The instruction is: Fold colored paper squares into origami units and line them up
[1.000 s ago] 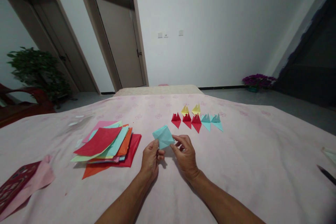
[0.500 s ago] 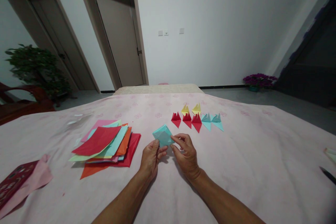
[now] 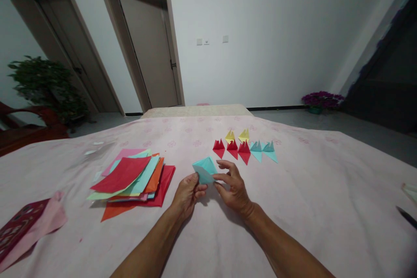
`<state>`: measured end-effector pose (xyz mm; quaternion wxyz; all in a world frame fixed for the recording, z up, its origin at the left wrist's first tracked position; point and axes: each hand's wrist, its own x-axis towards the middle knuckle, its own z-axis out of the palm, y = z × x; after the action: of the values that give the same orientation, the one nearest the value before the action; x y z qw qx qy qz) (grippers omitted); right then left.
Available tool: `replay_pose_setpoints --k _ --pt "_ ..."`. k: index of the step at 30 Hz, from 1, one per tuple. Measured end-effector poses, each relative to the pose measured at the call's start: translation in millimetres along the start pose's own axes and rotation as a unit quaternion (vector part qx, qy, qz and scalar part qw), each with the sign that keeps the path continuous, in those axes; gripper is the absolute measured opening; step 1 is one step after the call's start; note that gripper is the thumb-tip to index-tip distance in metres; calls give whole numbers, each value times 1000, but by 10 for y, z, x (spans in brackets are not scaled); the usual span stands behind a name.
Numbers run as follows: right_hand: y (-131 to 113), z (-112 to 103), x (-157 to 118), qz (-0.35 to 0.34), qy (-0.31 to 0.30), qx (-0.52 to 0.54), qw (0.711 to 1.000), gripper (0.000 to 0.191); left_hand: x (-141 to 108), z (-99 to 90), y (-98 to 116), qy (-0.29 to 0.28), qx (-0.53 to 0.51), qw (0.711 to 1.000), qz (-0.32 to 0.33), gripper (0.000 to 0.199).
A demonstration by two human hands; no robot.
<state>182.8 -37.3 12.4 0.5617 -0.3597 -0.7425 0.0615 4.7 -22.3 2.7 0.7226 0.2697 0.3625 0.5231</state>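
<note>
A light blue piece of folded origami paper (image 3: 205, 171) is held up off the cloth between my two hands. My left hand (image 3: 188, 191) pinches its lower left corner between thumb and fingers. At the right corner, my right hand (image 3: 233, 184) has its thumb and a finger closed on the paper, with the index finger raised. Beyond my hands stand several folded paper cranes: red ones (image 3: 232, 149), light blue ones (image 3: 256, 151) and yellow ones (image 3: 244, 135). To the left lies a loose stack of coloured paper sheets (image 3: 122, 175), a red sheet on top.
A pink flowered cloth (image 3: 309, 208) covers the table. Clear plastic wrapping (image 3: 99, 150) lies behind the stack. A dark red box (image 3: 22, 226) on pink cloth sits at far left, a black pen-like object (image 3: 406, 216) at far right.
The light blue paper has shifted slightly right and tilted, with its front flap now standing apart. My right index finger has lifted away from the paper.
</note>
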Motion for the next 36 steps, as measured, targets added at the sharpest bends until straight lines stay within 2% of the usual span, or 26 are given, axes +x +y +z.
replay_pose_setpoints --k 5,9,13,20,24,29,36 --pt "26 -88 65 -28 -47 -38 998 23 10 -14 18 -33 -3 999 -10 32" --pt "-9 -124 104 -58 -93 -43 993 24 14 -26 45 -37 -9 999 -25 25" --pt "-14 -192 147 -56 -132 -50 988 27 28 -52 100 -52 -10 996 -65 22" --pt "44 -286 229 -76 -147 -68 984 18 10 -51 185 -69 -2 991 -118 23" --pt "30 -278 246 -59 -156 -65 984 15 -3 -44 195 -73 11 988 -133 23" --pt "18 -287 267 -33 -169 -48 984 14 2 -57 197 -88 20 986 -140 20" --pt "-34 -289 314 -18 -195 -42 980 14 13 -80 166 -126 43 983 -129 26"
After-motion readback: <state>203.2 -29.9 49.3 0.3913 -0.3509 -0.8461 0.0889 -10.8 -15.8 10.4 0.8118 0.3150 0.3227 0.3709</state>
